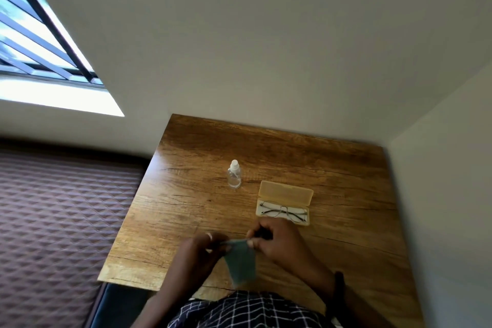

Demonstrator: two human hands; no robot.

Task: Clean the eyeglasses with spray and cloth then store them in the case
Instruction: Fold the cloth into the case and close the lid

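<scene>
Both hands [234,243] pinching cloth [241,261] taut.

Cloth [241,261] blurred, top edge buried under both hands' fingertips — forearms and checked shirt [247,310] cut off by the bottom edge.

Daylight from the window [40,42] on my left blows out white, glares on the surface [186,157]; edges smear and bend.

Wooden table [332,168] against plain walls [239,34], barred bright window [40,48], quilted mattress [58,208] alongside.
</scene>
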